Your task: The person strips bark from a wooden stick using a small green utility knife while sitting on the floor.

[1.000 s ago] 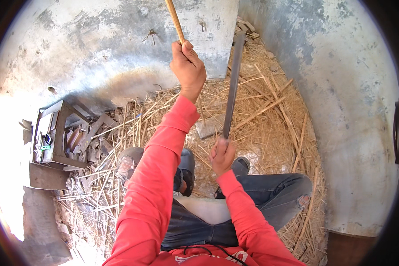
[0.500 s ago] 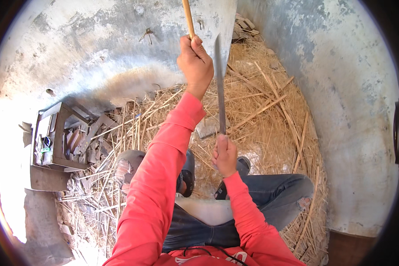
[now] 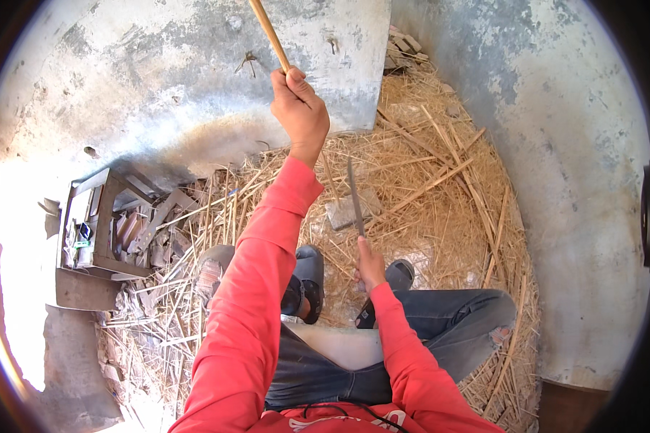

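Note:
My left hand (image 3: 300, 108), reaching far forward, is closed around a light-brown wooden stick (image 3: 270, 35) that looks like split bamboo. The stick tilts up and left, and its upper end runs out of the picture. Lower and closer to me, my right hand (image 3: 370, 263) grips a long dark-bladed knife (image 3: 356, 196), like a machete; its handle is hidden in my fingers. The blade points forward, tip up, and is apart from the stick. Beneath the blade a grey block (image 3: 352, 208) lies on the straw-covered floor.
Shavings and split strips (image 3: 433, 209) cover the floor around my sandalled feet (image 3: 307, 285). A small wooden cabinet (image 3: 97, 224) with things on it stands at the left. Weathered walls (image 3: 556, 144) rise ahead and at the right; a few bricks (image 3: 404, 50) lie in the far corner.
The knife has dropped lower and closer to me, its tip well below the left hand now. My left hand has shifted left and slightly down, tilting the stick more to the left.

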The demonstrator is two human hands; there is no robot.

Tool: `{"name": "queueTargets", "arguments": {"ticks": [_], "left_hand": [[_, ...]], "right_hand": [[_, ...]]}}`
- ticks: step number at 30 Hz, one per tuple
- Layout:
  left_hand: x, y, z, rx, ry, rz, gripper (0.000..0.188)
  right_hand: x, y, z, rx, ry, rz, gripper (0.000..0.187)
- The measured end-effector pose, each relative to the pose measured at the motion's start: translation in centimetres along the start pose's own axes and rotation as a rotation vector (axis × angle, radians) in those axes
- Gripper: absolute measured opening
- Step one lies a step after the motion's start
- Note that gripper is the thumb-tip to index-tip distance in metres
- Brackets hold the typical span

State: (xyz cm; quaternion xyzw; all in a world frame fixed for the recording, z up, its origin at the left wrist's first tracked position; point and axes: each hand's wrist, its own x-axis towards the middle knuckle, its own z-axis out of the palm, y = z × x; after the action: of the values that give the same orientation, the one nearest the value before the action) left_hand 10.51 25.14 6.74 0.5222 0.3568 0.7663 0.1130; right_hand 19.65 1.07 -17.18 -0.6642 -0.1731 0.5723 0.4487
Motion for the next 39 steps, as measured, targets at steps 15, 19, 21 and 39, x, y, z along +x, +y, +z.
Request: {"name": "queueTargets", "arguments": {"ticks": [15,19,21,39], "left_hand": [[0.3,-0.9,-0.9,-0.297,-0.129,-0.068,0.041],[0.4,-1.5,-1.4,-0.366,-0.089,-0.147,0.04],[0.1,-1.6,-2.0,-0.212,-0.046,-0.102,0.04],[-1.4,2.9,0.5,0.008,0.052,-0.013,0.032]], "right_hand": [[-1.2,4.3,1.1,0.042,-0.018,-0.186,0.053],[0.2,5.5,-0.5,0.128,0.135,0.125,0.053],[0.4,3.8,-0.9,0.094,0.095,-0.011,0.053],[-6.9,-3.6,2.3,0.296,0.048,-0.548,0.05]]}}
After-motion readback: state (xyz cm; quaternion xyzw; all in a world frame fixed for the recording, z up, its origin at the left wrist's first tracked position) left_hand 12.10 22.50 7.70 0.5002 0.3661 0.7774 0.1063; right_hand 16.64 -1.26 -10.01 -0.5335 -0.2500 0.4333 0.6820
